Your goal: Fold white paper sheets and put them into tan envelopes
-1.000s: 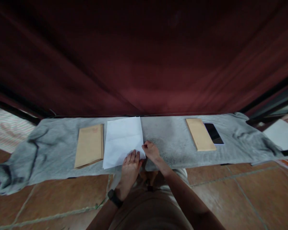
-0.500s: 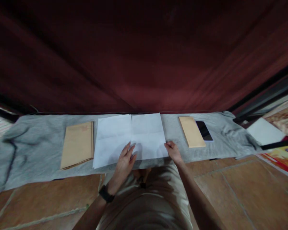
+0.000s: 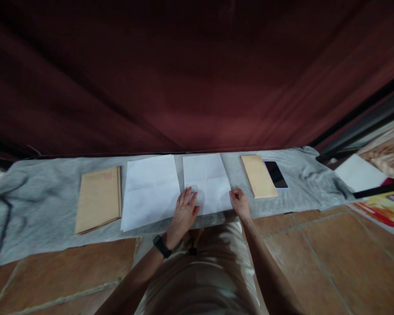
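Note:
Two lots of white paper lie side by side on a grey cloth, with a narrow gap between them. My left hand rests with fingers stretched out on the left edge of the right-hand sheet of paper. At that sheet's right edge my right hand is closed, its fingers pinching the paper's border. The left-hand stack of white paper lies flat, beside my left wrist, which wears a dark watch. Faint crease lines run across the papers.
Brown envelopes lie stacked at the left on the grey cloth. To the right are a smaller brown envelope and a dark phone. A dark red curtain hangs behind; tiled floor lies below.
The right-hand sheet has shifted right, away from the left-hand paper, opening a gap. My left hand has moved right onto that sheet, and my right hand stays at its right edge.

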`<state>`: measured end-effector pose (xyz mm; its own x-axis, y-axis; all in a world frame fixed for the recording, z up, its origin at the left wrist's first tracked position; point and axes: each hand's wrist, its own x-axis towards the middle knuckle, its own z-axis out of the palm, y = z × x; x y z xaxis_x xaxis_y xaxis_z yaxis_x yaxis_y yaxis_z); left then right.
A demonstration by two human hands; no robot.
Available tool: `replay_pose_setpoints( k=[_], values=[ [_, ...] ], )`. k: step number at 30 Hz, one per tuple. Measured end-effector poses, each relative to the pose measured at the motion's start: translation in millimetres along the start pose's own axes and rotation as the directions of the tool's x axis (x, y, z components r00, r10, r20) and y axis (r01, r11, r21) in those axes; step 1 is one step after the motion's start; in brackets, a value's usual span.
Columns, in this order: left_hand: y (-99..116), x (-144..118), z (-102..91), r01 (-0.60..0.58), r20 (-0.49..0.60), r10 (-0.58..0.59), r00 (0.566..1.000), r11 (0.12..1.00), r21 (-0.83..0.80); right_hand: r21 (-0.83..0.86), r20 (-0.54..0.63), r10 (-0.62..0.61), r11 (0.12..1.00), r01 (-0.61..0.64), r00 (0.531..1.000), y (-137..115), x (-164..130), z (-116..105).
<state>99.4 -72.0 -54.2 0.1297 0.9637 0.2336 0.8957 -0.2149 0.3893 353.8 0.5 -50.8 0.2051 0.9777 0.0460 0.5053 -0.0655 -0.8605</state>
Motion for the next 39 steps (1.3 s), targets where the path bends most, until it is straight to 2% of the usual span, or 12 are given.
replay_pose_setpoints(
  k=[5,8,11,14,17,20,23,26,32,39],
  values=[
    [11,16,2.8,-0.056,-0.013,0.057,0.998,0.998,0.038,-0.154,0.043,-0.040,0.987,0.046,0.998,-2,-4,-1],
    [20,33,6.9,-0.061,-0.003,0.062,0.998,0.997,0.050,-0.319,0.070,-0.050,0.945,0.069,0.996,-7,-11,0],
    [27,48,13.3,-0.069,0.016,0.068,0.998,0.995,0.070,-0.434,0.035,-0.096,0.895,0.102,0.995,-12,-15,0],
    [34,55,21.3,-0.057,0.033,0.053,0.998,0.991,0.118,-0.396,0.016,-0.247,0.888,0.233,0.969,-19,-13,5],
    [40,57,29.3,-0.015,0.036,0.008,0.999,0.983,0.183,-0.260,0.078,-0.391,0.880,0.397,0.917,-28,-6,21],
    [45,55,34.5,0.014,0.045,-0.025,0.999,0.974,0.228,-0.210,0.168,-0.440,0.858,0.468,0.882,-36,1,43],
    [45,54,35.1,0.006,0.079,-0.026,0.997,0.970,0.244,-0.263,0.273,-0.461,0.808,0.527,0.844,-38,6,60],
    [41,55,32.7,-0.024,0.105,-0.001,0.994,0.971,0.239,-0.336,0.339,-0.454,0.760,0.557,0.824,-35,7,66],
    [29,72,29.7,-0.027,0.081,0.008,0.997,0.973,0.228,-0.471,0.320,-0.410,0.714,0.519,0.854,-31,3,70],
    [13,86,25.1,-0.115,0.058,0.106,0.993,0.975,0.188,-0.549,0.242,-0.386,0.702,0.454,0.890,-32,0,75]
  ],
)
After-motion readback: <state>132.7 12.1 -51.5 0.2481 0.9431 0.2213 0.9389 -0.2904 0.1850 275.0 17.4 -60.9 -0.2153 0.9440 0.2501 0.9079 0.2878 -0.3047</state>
